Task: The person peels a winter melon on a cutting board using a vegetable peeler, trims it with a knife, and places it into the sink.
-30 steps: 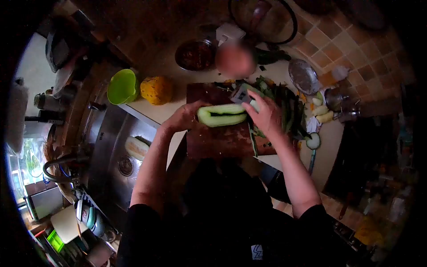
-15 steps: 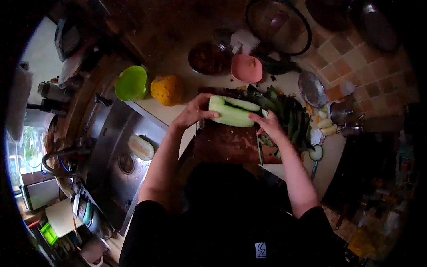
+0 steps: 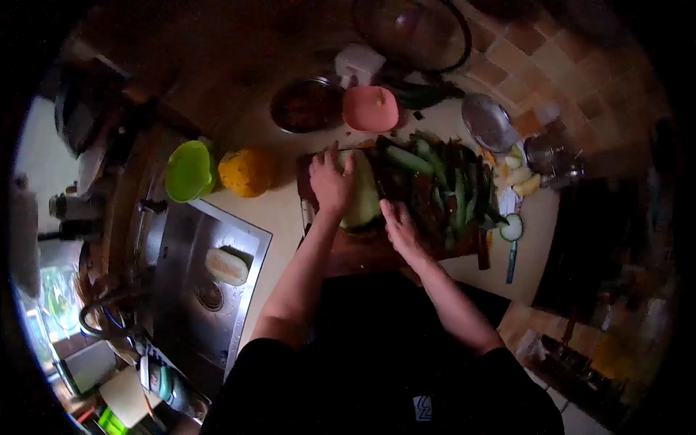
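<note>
A peeled, pale green gourd point(image 3: 362, 196) lies lengthwise on the dark brown cutting board point(image 3: 341, 257). My left hand point(image 3: 332, 181) holds it down from the left and above, thumb apart from the fingers. Just beyond the gourd's right side, my right hand point(image 3: 399, 228) has its fingers curled closed; what they hold is too dark to make out. Long dark green peels point(image 3: 460, 196) are heaped on the right of the board, and a lighter green strip point(image 3: 408, 159) lies at the near side of the heap.
Behind the board stand a pink bowl point(image 3: 370, 110) and a round metal dish point(image 3: 306, 105). A green bowl point(image 3: 190, 172) and an orange-yellow squash point(image 3: 246, 172) are at left. Another gourd piece point(image 3: 226, 266) lies in the sink point(image 3: 254, 250). A silver plate point(image 3: 487, 122) is back right.
The gourd, held up crosswise in both hands before, now lies lengthwise on the board. My left hand has moved on top of it, and my right hand has come lower beside it.
</note>
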`<state>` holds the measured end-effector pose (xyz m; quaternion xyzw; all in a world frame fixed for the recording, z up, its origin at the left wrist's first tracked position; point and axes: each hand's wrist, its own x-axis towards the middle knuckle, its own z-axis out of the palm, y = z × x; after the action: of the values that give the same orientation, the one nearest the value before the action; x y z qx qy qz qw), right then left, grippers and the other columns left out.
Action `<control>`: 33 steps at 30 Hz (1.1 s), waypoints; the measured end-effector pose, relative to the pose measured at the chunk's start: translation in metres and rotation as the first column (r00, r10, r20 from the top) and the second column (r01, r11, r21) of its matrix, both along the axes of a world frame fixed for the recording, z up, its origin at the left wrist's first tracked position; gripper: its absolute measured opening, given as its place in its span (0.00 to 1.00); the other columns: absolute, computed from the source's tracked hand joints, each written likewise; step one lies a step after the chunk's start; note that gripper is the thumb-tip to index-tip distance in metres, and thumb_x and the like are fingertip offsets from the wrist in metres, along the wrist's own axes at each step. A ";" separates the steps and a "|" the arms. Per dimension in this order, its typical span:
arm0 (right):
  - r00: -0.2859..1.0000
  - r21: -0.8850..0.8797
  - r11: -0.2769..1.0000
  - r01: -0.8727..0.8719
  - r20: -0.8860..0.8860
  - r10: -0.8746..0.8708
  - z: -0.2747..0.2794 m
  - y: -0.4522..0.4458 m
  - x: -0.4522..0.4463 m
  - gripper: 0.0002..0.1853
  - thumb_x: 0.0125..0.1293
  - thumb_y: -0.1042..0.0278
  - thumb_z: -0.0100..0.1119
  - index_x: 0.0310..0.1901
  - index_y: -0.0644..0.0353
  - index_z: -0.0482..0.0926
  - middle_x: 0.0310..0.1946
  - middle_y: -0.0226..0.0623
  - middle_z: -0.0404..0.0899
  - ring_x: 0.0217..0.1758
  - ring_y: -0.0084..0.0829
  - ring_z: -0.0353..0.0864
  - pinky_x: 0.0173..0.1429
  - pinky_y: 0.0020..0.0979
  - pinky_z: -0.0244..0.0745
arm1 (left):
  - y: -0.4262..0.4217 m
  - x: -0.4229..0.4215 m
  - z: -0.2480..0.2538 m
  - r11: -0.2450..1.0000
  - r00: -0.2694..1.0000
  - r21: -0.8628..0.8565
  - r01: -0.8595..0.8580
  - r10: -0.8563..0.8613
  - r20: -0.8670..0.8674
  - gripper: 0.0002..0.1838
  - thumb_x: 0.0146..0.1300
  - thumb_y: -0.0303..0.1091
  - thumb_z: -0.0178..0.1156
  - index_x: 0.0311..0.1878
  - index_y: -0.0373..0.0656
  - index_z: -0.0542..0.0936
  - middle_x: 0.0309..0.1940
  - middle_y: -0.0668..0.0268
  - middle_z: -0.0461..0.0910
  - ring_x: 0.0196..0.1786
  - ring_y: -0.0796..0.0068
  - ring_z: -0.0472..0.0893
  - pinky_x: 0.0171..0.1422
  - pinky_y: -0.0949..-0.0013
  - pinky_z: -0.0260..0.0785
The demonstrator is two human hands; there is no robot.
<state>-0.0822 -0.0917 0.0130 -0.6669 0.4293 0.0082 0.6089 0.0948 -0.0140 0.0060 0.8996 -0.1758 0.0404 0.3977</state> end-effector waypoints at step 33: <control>0.926 -0.409 0.906 -0.107 0.291 0.241 0.000 0.060 -0.089 0.19 0.76 0.69 0.55 0.66 0.57 0.75 0.56 0.51 0.82 0.59 0.53 0.82 0.63 0.44 0.77 | 0.005 -0.064 -0.006 0.992 0.983 -0.041 -0.120 0.124 0.134 0.28 0.74 0.47 0.59 0.73 0.47 0.73 0.68 0.50 0.73 0.70 0.50 0.72 0.74 0.54 0.66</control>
<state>-0.1714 -0.0319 0.0131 -0.8013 0.2506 -0.1349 0.5262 0.0311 -0.0088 -0.0003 0.8971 -0.1464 0.1288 0.3964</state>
